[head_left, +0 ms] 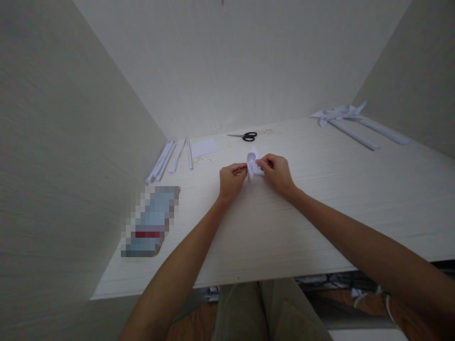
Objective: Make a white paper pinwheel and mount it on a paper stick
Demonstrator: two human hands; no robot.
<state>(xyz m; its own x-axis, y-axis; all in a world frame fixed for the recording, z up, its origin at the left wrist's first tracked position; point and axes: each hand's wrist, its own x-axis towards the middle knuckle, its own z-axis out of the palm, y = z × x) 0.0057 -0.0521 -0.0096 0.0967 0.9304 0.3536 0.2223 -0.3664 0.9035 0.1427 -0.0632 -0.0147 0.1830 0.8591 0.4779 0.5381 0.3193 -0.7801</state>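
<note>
A small folded piece of white paper is held just above the middle of the pale wooden table. My left hand pinches its left side with fingers closed. My right hand pinches its right side, fingers curled round it. Both forearms reach in from the near edge. The paper's lower part is hidden behind my fingers.
Black scissors lie behind the hands. Several folded white paper strips and a flat white sheet lie at the back left. A folded paper shape with long strips lies at the back right. A blurred-out flat object lies at the near left. Walls enclose three sides.
</note>
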